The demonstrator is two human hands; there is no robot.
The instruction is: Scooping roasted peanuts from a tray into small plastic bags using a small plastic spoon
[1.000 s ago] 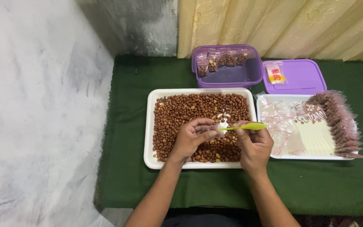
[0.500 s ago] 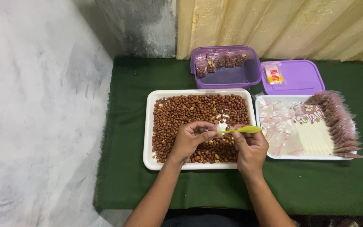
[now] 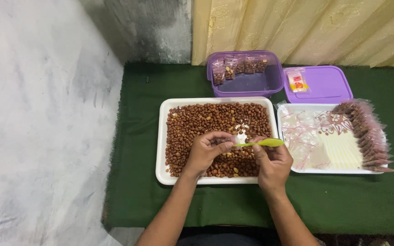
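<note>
Your hands have barely shifted over the last sec: both sit above the white tray of roasted peanuts (image 3: 197,123), same as before, w/ the spoon tipped a bit more level now. That reads as mid-fill, not a new step.

Left hand (image 3: 206,152) is closed in a pinch on a small clear bag (image 3: 239,138), held just over the tray's middle. Right hand (image 3: 274,165) is closed around a green spoon (image 3: 263,143), its far end touching the bag's mouth; can't tell if nuts are on it.

Relative to the tray: right beside it on the right, a second white tray (image 3: 329,170) w/ loose clear bags and a fanned row of filled packets (image 3: 365,132) along its far right edge. Behind the nut tray, a purple tub (image 3: 247,84) w/ a few filled packets leaning at its back wall; the purple lid (image 3: 320,84) lies right of the tub, a small sachet on it.

All of it rests on a dark green cloth (image 3: 137,136). Left of that, pale grey floor; behind, a stained wall and a yellowish curtain (image 3: 297,27).
</note>
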